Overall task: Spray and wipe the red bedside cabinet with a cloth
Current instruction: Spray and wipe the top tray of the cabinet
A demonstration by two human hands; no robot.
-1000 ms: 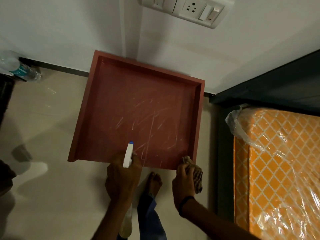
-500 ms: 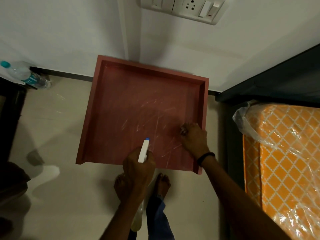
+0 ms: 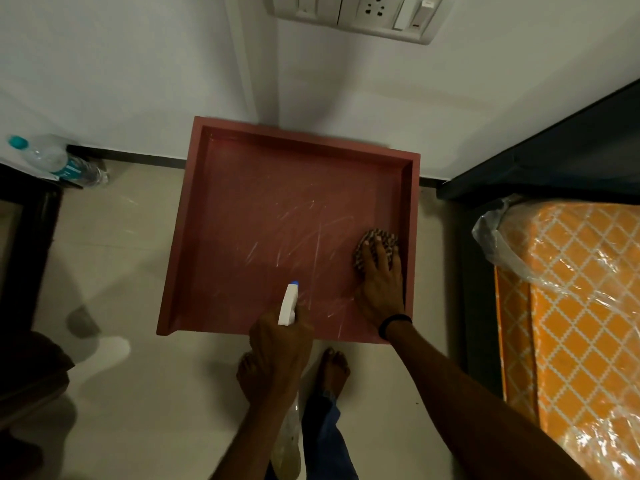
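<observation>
The red bedside cabinet (image 3: pixel 242 209) stands against the white wall, its rimmed top streaked with pale spray marks. My right hand (image 3: pixel 379 278) presses a brown patterned cloth (image 3: pixel 372 241) flat on the top near the right rim. My left hand (image 3: pixel 280 344) grips a spray bottle (image 3: pixel 288 303) at the cabinet's front edge; its white nozzle with a blue tip points over the top. The bottle's clear body hangs below my wrist.
An orange mattress in clear plastic (image 3: pixel 568 306) lies on a dark bed frame (image 3: pixel 554 157) at the right. A water bottle (image 3: pixel 55 161) rests on dark furniture at the far left. A switch panel (image 3: pixel 356 12) is on the wall above. My bare feet (image 3: pixel 334 372) stand on the tile floor.
My right hand carried the cloth from the cabinet's front edge onto the top and now presses it flat near the right rim. The left hand keeps the spray bottle at the front edge.
</observation>
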